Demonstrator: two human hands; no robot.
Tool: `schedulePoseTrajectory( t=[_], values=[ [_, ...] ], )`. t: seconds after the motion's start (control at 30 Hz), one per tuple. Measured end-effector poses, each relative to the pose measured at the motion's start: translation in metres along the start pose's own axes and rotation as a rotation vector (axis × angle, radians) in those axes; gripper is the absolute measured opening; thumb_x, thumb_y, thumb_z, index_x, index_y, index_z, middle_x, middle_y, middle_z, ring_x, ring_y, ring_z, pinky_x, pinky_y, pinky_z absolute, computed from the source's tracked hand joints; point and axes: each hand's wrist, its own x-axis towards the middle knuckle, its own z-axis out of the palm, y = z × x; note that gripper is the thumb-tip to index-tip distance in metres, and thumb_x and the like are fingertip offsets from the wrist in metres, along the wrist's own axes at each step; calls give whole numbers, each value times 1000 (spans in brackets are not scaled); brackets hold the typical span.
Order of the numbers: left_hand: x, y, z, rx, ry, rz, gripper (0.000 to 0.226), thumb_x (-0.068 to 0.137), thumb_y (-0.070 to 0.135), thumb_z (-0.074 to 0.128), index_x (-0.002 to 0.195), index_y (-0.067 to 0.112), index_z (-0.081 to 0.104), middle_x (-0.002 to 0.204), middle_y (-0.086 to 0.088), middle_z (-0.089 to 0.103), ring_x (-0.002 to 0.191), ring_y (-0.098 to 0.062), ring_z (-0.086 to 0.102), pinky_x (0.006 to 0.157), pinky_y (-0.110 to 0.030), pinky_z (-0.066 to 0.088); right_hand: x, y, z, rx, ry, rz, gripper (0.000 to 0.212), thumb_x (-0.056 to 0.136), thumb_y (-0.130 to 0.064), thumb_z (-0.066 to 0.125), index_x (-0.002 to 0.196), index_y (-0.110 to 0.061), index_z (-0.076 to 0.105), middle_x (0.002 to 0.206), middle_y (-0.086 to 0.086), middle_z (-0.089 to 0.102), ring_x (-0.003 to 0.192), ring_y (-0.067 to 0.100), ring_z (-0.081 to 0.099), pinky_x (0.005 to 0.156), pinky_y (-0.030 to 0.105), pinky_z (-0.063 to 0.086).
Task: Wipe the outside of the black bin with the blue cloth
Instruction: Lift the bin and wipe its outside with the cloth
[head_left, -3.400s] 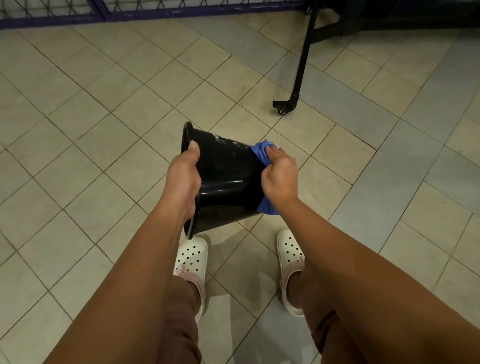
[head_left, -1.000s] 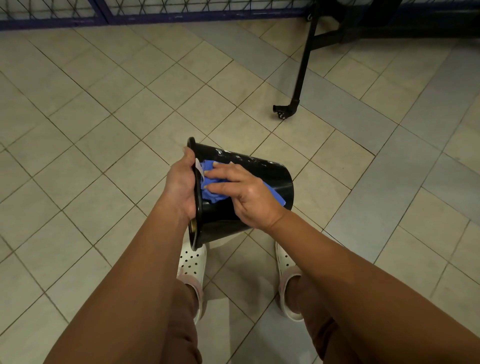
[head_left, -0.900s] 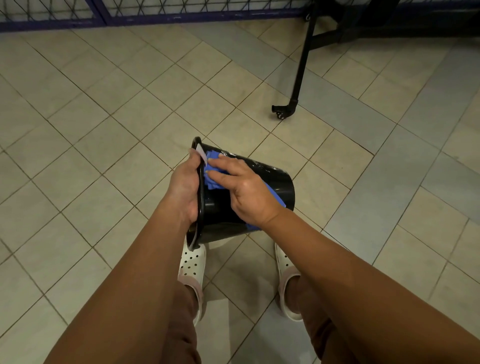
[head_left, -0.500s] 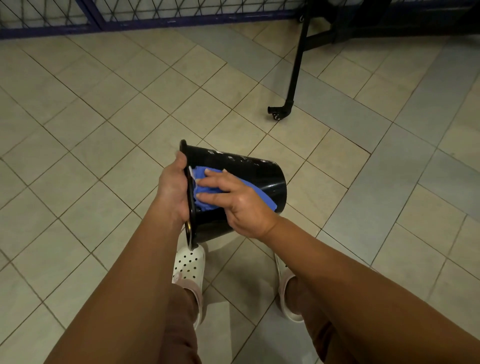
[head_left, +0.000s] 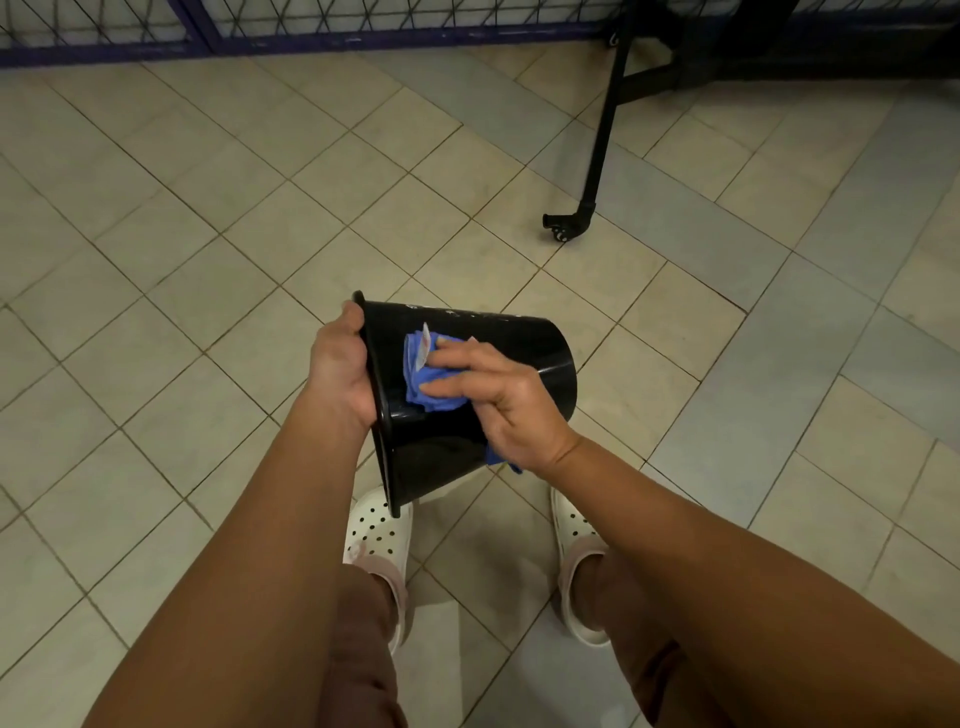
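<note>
Through the head camera I saw the glossy black plastic bin (head_left: 519, 358) held in the air above the beige tiled floor (head_left: 208, 260). It lay on its side, with its open mouth to the left and its closed base to the right. The left hand (head_left: 337, 374) gripped the rim at the mouth, with the thumb curled over the far part of the edge; the other fingers were hidden from me.

The right hand (head_left: 511, 410) lay flat on the bin's outer wall. Its fingers were nearly straight and spread, pressing the crumpled blue cloth (head_left: 415, 379) against the plastic just beside the rim. A small white tag (head_left: 425, 345) stood up from the cloth's far edge, and another bit of blue showed under the heel of that hand.

Below the bin, two white perforated clogs (head_left: 376, 535) stood on the tiles. At the far right a black metal leg (head_left: 602, 130) ended in a small castor (head_left: 558, 231). A blue-framed wire mesh fence (head_left: 363, 23) ran along the far edge.
</note>
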Motion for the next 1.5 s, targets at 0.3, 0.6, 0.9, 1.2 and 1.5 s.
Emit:
schedulePoseTrajectory(
  t=[0.3, 0.6, 0.9, 1.2, 1.5],
  values=[
    [1, -1, -6, -51, -88, -21, 68, 103, 56, 27, 102, 1, 66, 84, -21, 76, 70, -32, 75, 54, -38, 60, 2, -4, 20, -300, -40, -220, 39, 82, 11, 55, 115, -6, 65, 127, 16, 58, 128, 36, 45, 108, 54, 33],
    [-1, -14, 4, -65, -246, 72, 76, 97, 66, 30, 118, 3, 67, 119, -22, 70, 109, -33, 69, 94, -43, 53, 19, -11, 23, -357, 77, 6, 49, 79, 8, 48, 126, -4, 57, 137, 18, 49, 134, 39, 35, 111, 57, 22],
    [-12, -13, 9, -54, -413, 114, 80, 93, 72, 29, 104, 9, 77, 115, -17, 72, 109, -30, 69, 92, -42, 57, 21, -11, 9, -428, 57, -69, 48, 83, 2, 43, 130, -2, 51, 142, 21, 42, 138, 37, 28, 115, 53, 17],
    [-9, -7, 6, -26, -332, 84, 96, 91, 77, 20, 89, 1, 79, 98, -20, 75, 92, -30, 75, 69, -36, 62, 11, -4, 18, -378, -12, -208, 44, 83, 8, 53, 127, 5, 53, 137, 23, 47, 134, 37, 37, 113, 50, 27],
    [-7, -12, 9, -91, -303, 178, 83, 96, 71, 23, 119, 6, 69, 119, -16, 71, 113, -26, 68, 94, -35, 57, 37, -15, 17, -365, 53, -65, 45, 87, -1, 38, 130, 3, 50, 140, 21, 45, 136, 37, 33, 113, 51, 24]
  ],
)
